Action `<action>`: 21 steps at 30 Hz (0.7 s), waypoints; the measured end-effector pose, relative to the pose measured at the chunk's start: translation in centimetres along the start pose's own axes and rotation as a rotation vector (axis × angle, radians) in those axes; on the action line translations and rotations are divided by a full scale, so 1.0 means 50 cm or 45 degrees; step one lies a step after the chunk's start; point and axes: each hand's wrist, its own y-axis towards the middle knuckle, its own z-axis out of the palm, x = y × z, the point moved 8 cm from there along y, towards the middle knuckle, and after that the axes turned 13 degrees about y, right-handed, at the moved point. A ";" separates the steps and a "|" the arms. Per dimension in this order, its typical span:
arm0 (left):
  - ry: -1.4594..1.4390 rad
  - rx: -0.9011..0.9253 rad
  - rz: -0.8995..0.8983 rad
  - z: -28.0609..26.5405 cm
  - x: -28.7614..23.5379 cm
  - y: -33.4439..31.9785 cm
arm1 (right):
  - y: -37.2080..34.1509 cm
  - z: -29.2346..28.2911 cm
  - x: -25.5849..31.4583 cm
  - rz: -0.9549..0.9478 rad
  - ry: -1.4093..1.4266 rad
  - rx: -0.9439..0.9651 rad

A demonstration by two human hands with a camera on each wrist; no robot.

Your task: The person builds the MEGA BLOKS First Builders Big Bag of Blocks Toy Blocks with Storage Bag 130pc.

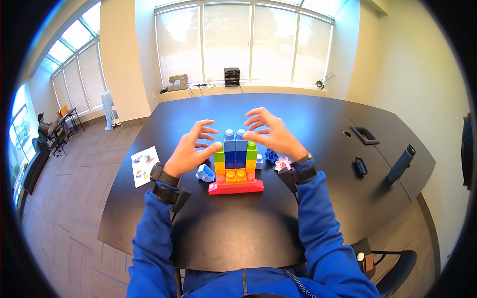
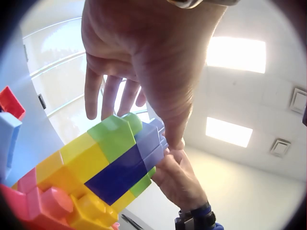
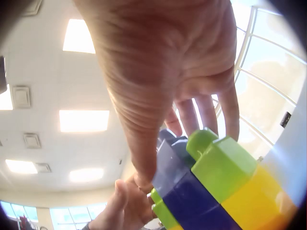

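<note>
A tower of toy building blocks [image 1: 235,159] stands upright on the table. Its base is red, with yellow and orange above, dark blue in the middle, green at both sides and light blue on top. Beside the upper left of the tower is my left hand [image 1: 189,151], fingers spread and thumb tip right at the green block [image 2: 111,136]. My right hand [image 1: 277,135] is at the other side, fingers loosely extended, its thumb close to the light blue blocks [image 3: 169,160]. A loose light blue block [image 1: 205,173] lies left of the base.
Right of the tower sit a dark blue gear [image 1: 271,155] and a pink gear [image 1: 283,164]. A printed picture sheet [image 1: 144,167] lies at the left. Farther right are a dark case [image 1: 360,167] and an upright bottle [image 1: 400,165] on the black table [image 1: 238,233].
</note>
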 end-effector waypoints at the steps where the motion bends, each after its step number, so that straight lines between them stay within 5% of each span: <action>1: 0.003 -0.025 -0.027 -0.014 0.007 0.002 | -0.002 -0.028 -0.006 -0.016 0.011 -0.058; 8: 0.070 0.039 -0.098 -0.047 0.045 -0.005 | -0.028 -0.155 -0.126 0.079 -0.324 -0.292; 15: 0.236 0.419 -0.065 -0.011 0.063 -0.021 | -0.078 -0.139 -0.353 0.152 -0.631 0.013; 21: 0.311 0.622 -0.045 0.053 0.095 -0.031 | -0.071 -0.127 -0.342 0.251 -0.673 0.070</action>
